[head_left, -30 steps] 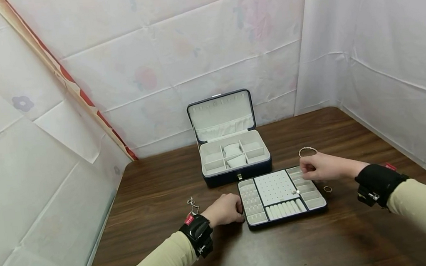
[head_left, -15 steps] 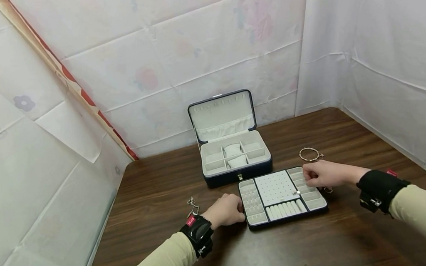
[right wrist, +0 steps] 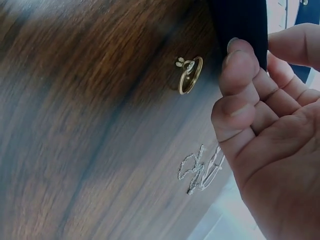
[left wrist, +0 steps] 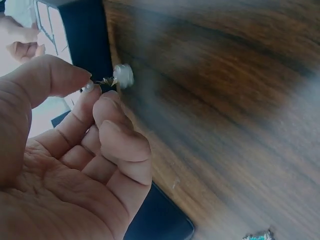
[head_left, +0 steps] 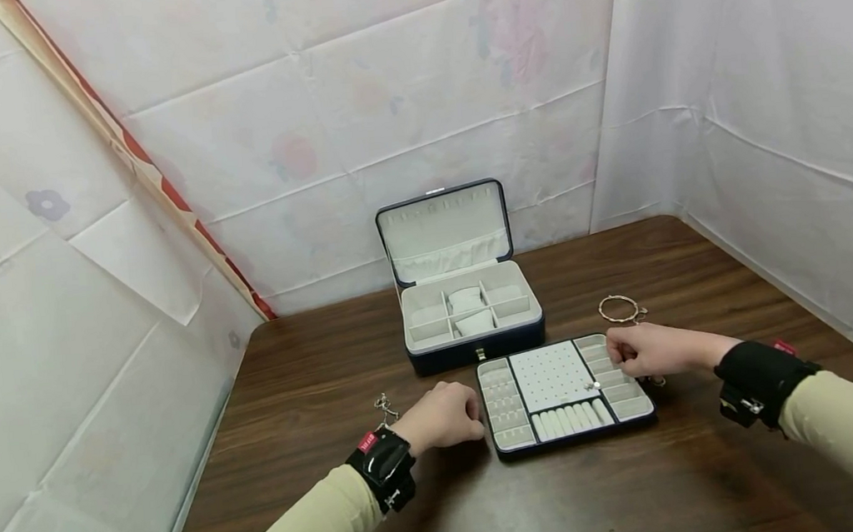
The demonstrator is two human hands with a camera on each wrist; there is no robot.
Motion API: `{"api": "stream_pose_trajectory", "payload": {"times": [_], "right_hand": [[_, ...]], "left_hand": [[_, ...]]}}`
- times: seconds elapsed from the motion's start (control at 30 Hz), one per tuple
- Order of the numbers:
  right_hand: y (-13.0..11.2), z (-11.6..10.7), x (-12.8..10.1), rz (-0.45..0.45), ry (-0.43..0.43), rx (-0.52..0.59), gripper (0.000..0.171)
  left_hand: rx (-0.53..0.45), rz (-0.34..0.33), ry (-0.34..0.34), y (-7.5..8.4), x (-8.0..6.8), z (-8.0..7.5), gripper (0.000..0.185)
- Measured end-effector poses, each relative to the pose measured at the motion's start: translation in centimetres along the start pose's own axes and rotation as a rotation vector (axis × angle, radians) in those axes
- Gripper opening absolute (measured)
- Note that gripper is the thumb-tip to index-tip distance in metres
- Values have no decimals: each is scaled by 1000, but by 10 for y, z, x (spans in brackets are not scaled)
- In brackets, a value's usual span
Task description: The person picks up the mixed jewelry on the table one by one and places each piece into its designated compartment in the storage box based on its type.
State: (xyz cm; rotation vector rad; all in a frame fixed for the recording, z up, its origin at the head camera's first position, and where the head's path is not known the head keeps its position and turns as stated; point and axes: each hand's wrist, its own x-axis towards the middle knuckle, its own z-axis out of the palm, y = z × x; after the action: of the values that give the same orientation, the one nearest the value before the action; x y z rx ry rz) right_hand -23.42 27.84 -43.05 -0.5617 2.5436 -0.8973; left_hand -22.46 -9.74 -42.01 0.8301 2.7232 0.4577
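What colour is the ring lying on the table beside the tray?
Gold; the ring shows best in the right wrist view, lying on the dark wooden table.

A small pearl earring (left wrist: 121, 76) with a gold setting is pinched at the fingertips of the left hand (head_left: 446, 416), just left of the dark blue tray (head_left: 570, 443), which lies flat on the bench, its pale compartments facing up.
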Motion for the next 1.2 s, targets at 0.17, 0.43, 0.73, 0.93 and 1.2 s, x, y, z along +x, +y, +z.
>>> {"api": "stream_pose_trajectory", "payload": {"times": [0.17,0.43,0.73,0.93,1.2], "right_hand": [[-1,0,0,24,-11,20,14],[-4,-2,-2,13,-32,38,15],[-4,-2,-1,-30,-40,23,10],[-8,0,3,-57,-54,23,6],[-12,3,7,-55,-69,23,5]], "left_hand": [[-50,9,5,-1,-3,-8,16],[-228,-18,10,-2,-7,-18,14],[-341,15,22,-3,-4,-20,12],[-407,30,22,-1,-3,-21,14],[-515,21,0,2,-2,-24,10]]}}
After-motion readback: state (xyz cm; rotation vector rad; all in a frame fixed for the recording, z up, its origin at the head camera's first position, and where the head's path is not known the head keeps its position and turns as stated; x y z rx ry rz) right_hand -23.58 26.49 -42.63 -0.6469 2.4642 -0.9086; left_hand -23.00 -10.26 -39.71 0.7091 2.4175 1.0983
